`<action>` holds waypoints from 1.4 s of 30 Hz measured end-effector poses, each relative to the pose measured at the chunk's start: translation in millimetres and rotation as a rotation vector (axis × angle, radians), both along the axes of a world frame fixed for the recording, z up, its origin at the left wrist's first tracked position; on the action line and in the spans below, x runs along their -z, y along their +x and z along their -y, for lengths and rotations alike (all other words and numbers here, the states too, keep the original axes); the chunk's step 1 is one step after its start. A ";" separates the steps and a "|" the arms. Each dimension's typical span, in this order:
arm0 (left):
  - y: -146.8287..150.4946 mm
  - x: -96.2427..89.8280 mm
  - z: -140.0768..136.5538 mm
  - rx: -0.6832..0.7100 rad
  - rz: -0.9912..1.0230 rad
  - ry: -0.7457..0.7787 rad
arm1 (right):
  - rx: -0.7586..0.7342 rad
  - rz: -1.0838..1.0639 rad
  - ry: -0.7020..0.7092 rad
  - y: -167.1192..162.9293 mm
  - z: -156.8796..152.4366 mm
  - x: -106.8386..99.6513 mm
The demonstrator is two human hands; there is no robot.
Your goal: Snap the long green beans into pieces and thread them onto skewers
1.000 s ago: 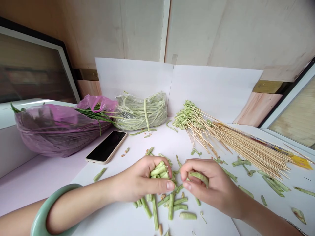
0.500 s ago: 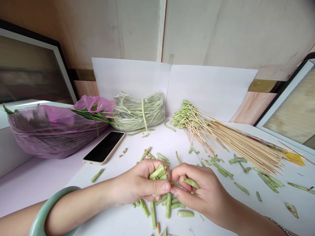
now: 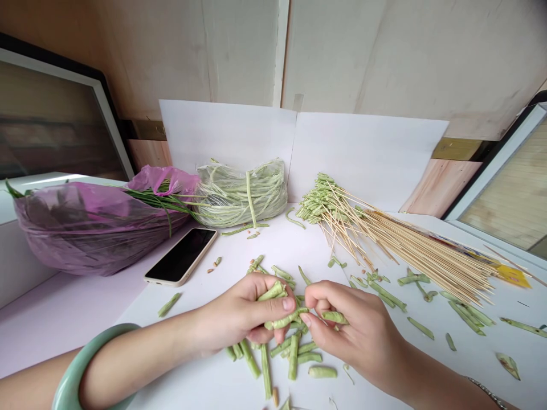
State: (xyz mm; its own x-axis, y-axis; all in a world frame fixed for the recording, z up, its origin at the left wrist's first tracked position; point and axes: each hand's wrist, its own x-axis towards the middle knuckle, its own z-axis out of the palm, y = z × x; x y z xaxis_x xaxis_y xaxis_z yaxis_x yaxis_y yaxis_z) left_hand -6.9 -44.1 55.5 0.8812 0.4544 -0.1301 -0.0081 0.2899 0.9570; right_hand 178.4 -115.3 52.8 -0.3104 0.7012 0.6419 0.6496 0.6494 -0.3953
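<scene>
My left hand [image 3: 260, 310] is closed around several cut green bean pieces [image 3: 273, 292], its thumb pressing on top. One more bean piece [image 3: 285, 320] lies across below that thumb, its right end at the fingertips of my right hand [image 3: 342, 327]. A short bean piece [image 3: 334, 317] is tucked in the curled fingers of my right hand. Under both hands, loose cut bean pieces [image 3: 294, 356] lie on the white surface [image 3: 171, 353]. A green bangle [image 3: 79, 364] circles my left forearm.
Bamboo skewers [image 3: 423, 253] lie at the right, some with beans threaded on their far ends [image 3: 318, 199]. A clear bag of long beans [image 3: 239, 193], a purple bag of greens [image 3: 94, 228] and a phone [image 3: 182, 257] are at the back and left. More bean scraps [image 3: 387, 293] lie scattered rightward.
A bean piece now shows stretched between my left thumb and my right fingertips. My right hand has shifted slightly right, and the bunch in my left hand is more covered.
</scene>
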 end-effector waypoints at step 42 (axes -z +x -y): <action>-9.9 -11.3 11.2 0.010 -0.054 0.923 | -0.205 -0.142 -0.456 -15.2 5.2 -9.4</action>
